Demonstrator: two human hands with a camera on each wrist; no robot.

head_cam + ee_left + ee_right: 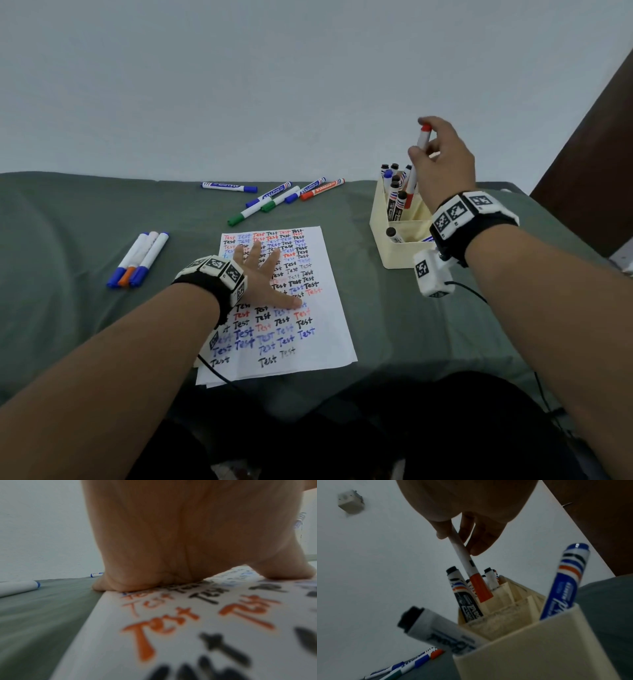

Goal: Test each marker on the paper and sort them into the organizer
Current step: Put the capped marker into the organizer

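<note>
My right hand (435,150) pinches a white marker with red ends (418,161) and holds it upright, cap end down, over the far part of the cream organizer (397,246). In the right wrist view the marker's (467,566) red cap sits between black-capped markers (455,577) standing in the organizer (539,649). My left hand (263,270) lies flat with spread fingers on the white paper (329,329) covered in "Test" words. In the left wrist view the left hand's palm (154,547) presses the paper (109,649).
Several loose markers (281,197) lie on the grey-green cloth (68,325) behind the paper, one more (228,187) further left. Three markers (138,258) lie side by side left of the paper. A brown panel (589,171) stands at the right.
</note>
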